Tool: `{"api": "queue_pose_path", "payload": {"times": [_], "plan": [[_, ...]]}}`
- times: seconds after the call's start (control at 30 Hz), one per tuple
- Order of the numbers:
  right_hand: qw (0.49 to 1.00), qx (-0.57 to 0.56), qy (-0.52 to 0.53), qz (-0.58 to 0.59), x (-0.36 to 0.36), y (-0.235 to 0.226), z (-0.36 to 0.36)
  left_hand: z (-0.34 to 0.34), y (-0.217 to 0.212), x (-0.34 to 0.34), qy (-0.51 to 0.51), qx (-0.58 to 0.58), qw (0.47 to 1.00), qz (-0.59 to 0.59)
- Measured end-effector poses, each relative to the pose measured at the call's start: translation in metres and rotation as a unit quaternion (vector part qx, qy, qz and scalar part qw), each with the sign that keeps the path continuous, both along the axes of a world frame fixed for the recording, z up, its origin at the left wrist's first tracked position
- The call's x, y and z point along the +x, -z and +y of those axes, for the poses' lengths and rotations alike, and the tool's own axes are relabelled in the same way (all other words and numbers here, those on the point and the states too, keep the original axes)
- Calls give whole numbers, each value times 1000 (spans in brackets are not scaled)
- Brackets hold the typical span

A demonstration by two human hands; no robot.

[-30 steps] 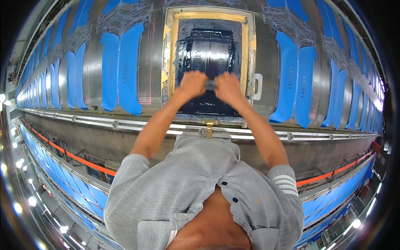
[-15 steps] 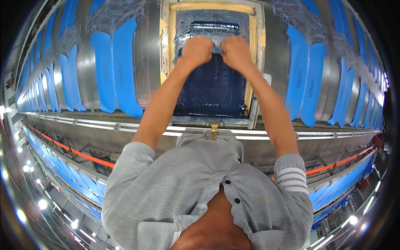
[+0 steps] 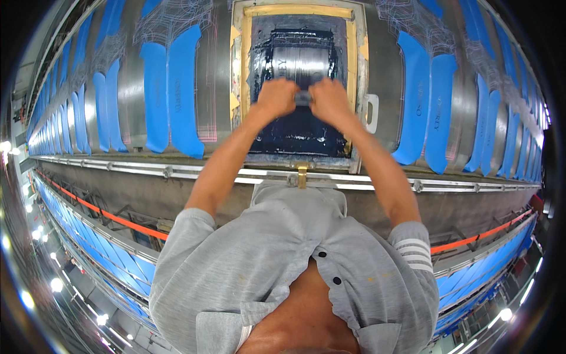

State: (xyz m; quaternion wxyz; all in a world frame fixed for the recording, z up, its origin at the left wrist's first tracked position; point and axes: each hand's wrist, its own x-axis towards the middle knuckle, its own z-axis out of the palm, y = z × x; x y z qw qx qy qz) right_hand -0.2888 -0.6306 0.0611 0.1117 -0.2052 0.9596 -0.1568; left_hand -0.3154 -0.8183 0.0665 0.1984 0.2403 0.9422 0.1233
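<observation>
My left hand and my right hand are both closed around a squeegee, side by side with a small gap between them. A grey bit of its handle shows in that gap; my fists hide most of the rest. The squeegee stands inside a screen printing frame edged with yellowish tape. Dark navy ink covers the mesh on my side of the squeegee. Beyond my hands lies a shiny, wiped strip of mesh, bordered by thick ink smears.
Blue fabric pieces lie in pairs on the long metal table, on both sides of the frame. A white handle-like piece sits by the frame's right side. Along the table's near edge runs a metal rail, with a brass-coloured clamp at the frame.
Both hands have drawn the squeegee toward me across the mesh. More of the wiped strip now shows beyond them. The whole view has shifted slightly.
</observation>
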Motion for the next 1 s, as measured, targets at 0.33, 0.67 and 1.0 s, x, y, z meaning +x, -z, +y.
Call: {"api": "queue_pose_path", "payload": {"times": [0.33,0.67,1.0], "plan": [[998,-3,47,-43,-194,8,25,24,11,-184,0,14,999,47],[1000,-12,-8,-16,87,-8,-11,-7,-6,94,-21,32,999,-27],[895,-33,411,170,63,35,78,-12,0,144,-20,30,999,-19]]}}
